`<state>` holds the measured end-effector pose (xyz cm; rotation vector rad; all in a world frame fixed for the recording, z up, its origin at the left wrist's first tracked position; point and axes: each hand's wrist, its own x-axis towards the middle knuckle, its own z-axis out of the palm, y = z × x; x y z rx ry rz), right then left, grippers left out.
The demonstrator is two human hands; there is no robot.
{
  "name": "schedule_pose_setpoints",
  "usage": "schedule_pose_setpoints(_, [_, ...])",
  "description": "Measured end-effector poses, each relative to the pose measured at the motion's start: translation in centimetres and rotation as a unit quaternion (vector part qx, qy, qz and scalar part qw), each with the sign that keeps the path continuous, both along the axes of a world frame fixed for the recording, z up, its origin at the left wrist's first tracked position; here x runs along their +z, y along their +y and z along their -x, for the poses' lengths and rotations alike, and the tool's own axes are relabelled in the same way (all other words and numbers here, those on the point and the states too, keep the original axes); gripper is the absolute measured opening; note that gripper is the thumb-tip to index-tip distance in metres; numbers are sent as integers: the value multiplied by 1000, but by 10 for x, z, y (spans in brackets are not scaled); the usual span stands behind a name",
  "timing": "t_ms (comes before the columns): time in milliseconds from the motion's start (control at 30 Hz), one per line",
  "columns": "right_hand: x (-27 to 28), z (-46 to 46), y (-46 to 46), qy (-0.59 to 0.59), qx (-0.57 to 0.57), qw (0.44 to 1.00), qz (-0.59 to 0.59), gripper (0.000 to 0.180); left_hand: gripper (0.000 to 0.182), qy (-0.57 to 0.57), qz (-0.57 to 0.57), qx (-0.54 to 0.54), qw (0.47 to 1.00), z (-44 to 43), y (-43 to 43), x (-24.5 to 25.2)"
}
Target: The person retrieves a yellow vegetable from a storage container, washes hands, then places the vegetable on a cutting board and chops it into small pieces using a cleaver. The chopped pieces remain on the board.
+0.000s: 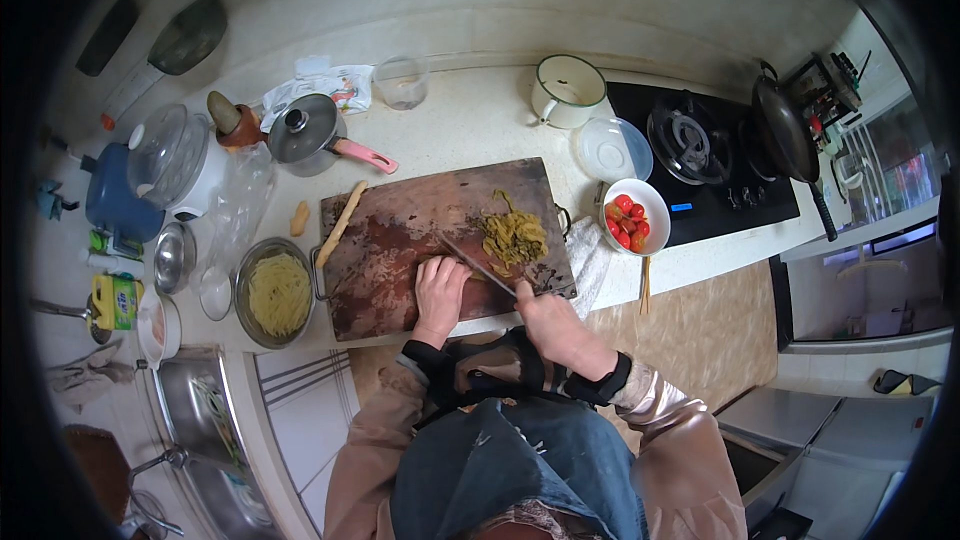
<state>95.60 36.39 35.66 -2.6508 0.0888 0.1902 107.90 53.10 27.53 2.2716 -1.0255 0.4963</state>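
Observation:
My right hand (pixel 551 322) grips the handle of a kitchen knife (pixel 484 270), whose blade slants up and left over a worn wooden cutting board (pixel 390 240). Beside the blade, my left hand (pixel 441 292) presses down with bent fingers. A bit of yellow-green leaf shows between its fingertips and the knife; the rest is hidden under the hand. To the right of the blade lies a heap of chopped pickled greens (pixel 514 238). A thin peeled root-like stick (pixel 342 223) rests along the board's left edge.
Left of the board stand a metal bowl of pale shreds (pixel 279 294), a lidded saucepan (pixel 304 131) and a ginger piece (pixel 300 217). On the right are a white bowl of tomatoes (pixel 628 223), an enamel pot (pixel 568 94), a gas hob (pixel 694 135) and a wok (pixel 784 131).

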Motion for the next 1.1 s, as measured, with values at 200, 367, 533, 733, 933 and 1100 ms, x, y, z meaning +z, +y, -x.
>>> schedule_pose_setpoints(200, [-5,-31,21,-82,-8,996,-24,16,11,10,10,-10,1000,-2,3,-1])
schedule_pose_setpoints(367, [-3,-6,-8,16,-67,996,-49,23,12,24,32,-12,999,-5,10,0])
schedule_pose_setpoints(533, [-1,4,-7,-65,-33,997,-33,21,12,-15,-7,4,1000,-7,11,0])
schedule_pose_setpoints(733, [-1,-29,22,-17,4,1000,-11,21,9,8,10,-3,1000,-8,11,-5])
schedule_pose_setpoints(933, [-16,-27,14,-35,-12,999,-6,20,8,31,57,3,998,-7,14,-8])
schedule_pose_setpoints(1100, [0,-6,-5,-31,-33,999,-14,23,5,62,47,6,997,-5,13,-4])
